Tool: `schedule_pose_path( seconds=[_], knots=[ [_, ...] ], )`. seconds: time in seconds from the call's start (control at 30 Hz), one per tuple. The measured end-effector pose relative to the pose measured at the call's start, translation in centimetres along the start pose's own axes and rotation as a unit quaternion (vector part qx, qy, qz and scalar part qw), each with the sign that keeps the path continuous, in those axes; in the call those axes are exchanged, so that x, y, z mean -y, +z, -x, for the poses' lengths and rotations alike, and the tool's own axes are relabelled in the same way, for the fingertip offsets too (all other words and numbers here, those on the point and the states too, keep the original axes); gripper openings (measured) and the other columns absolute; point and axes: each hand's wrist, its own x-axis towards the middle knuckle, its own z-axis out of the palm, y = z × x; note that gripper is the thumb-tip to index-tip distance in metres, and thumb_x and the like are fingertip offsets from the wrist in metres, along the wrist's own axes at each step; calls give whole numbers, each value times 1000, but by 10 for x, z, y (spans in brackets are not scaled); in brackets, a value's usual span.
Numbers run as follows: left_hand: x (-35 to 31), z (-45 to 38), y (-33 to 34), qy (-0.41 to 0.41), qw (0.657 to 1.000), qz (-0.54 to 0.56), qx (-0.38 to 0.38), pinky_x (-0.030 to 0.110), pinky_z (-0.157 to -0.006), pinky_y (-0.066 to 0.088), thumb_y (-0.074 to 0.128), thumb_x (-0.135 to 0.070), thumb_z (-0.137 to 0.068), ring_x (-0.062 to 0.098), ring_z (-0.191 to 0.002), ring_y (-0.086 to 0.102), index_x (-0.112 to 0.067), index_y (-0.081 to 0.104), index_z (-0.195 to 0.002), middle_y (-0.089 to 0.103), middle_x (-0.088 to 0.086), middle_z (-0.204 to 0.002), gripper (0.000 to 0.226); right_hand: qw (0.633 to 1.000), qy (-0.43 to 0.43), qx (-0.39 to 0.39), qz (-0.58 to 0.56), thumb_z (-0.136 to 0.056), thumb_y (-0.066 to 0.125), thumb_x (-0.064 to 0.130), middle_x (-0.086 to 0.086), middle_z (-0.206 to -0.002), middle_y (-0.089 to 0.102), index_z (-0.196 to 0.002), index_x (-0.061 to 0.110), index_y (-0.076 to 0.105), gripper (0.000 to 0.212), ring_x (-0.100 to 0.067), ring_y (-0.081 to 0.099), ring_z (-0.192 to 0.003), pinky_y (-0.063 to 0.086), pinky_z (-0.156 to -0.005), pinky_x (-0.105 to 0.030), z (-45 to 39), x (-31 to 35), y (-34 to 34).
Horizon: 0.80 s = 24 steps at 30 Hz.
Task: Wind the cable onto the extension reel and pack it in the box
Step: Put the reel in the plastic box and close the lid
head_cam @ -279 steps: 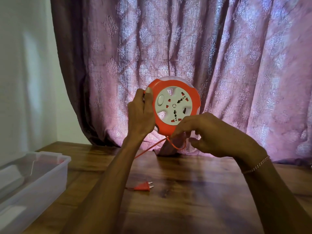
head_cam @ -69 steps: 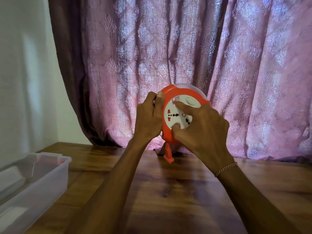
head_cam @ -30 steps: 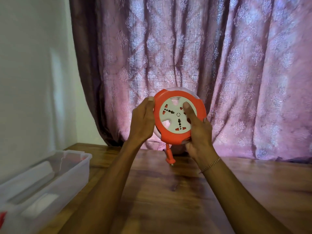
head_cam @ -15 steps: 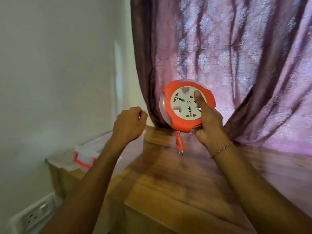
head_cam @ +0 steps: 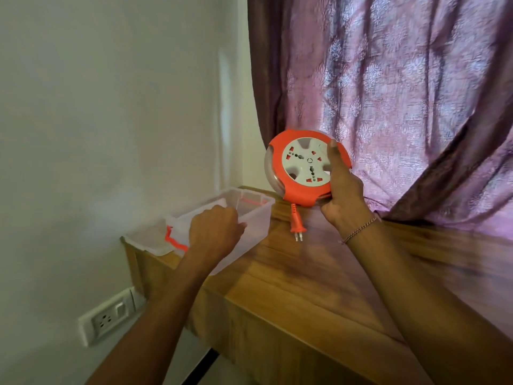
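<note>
A white wall socket (head_cam: 107,320) sat low on the wall, nearest. Over the wooden counter (head_cam: 305,279), the left hand (head_cam: 215,234) was curled closed at the near rim of the clear plastic box (head_cam: 249,215). Farther back, the right hand (head_cam: 342,190) gripped the round orange-and-white extension reel (head_cam: 301,168) upright above the counter, its orange plug (head_cam: 297,227) dangling just below, before the mauve patterned curtain (head_cam: 388,93).

Wooden table (head_cam: 319,276), clear plastic box (head_cam: 249,218) at its left end by the wall
</note>
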Motion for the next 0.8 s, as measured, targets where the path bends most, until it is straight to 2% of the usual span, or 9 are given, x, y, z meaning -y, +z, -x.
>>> schedule_pose_path(
  seconds=[0.13,0.2,0.3,0.4,0.5,0.6,0.67,0.73,0.8],
  knots=[
    [-4,-4,10,45,996,53,-51,23,-65,47,57,-63,-96,10,-64,55,-20,75,-88,67,-4,-75,47,1000,-6,-12,13,-63,82,60,-8,-96,75,-93,12,69,58,-25,74,-81,61,-65,-51,-3,4,-9],
    [-13,-6,15,80,990,97,-62,19,-55,37,61,-66,-91,6,-55,49,-22,70,-75,56,-8,-63,48,1000,-11,-14,15,-63,83,59,-7,-91,76,-91,14,69,55,-25,75,-76,61,-63,-50,-3,10,-19],
    [-33,-11,18,152,976,143,-62,20,-49,35,64,-69,-87,7,-52,50,-22,65,-65,58,-6,-57,52,999,-19,-24,12,-63,84,57,-6,-85,77,-92,14,70,54,-24,75,-68,59,-57,-46,-5,24,-37],
    [-61,-16,20,203,963,173,-50,22,-47,30,67,-70,-84,7,-48,45,-21,63,-60,53,-8,-51,55,999,-35,-36,14,-65,84,55,-6,-85,77,-91,14,70,51,-24,75,-70,59,-60,-46,-5,45,-58],
    [-97,-20,21,246,942,227,-11,31,-50,39,70,-71,-80,13,-46,42,-14,64,-56,49,-6,-45,63,997,-48,-47,23,-66,83,55,-11,-95,77,-97,12,69,55,-31,74,-86,58,-77,-54,-5,69,-89],
    [-137,-17,16,282,915,287,24,37,-55,44,55,-83,-68,22,-50,50,-7,62,-55,57,5,-48,77,997,-42,-58,41,-68,82,52,-19,-116,69,-115,9,63,67,-40,66,-107,51,-91,-59,-3,94,-121],
    [-164,-14,13,317,898,305,18,36,-52,41,51,-84,-67,21,-48,50,-6,60,-53,57,7,-48,80,996,-45,-64,41,-75,80,47,-21,-110,71,-109,7,61,56,-39,69,-100,55,-84,-57,0,115,-142],
    [-183,-11,11,349,885,308,13,33,-48,36,56,-83,-70,20,-45,49,-7,57,-50,57,5,-46,78,994,-49,-68,64,-79,77,43,-20,-100,74,-100,7,61,45,-35,72,-90,59,-74,-51,3,133,-158],
    [-202,-7,11,383,864,329,-1,18,-46,26,69,-75,-74,15,-42,43,-12,54,-47,54,1,-43,70,990,-63,-80,100,-79,78,41,-18,-96,74,-99,5,63,44,-33,73,-86,60,-73,-48,6,151,-174]
  ],
)
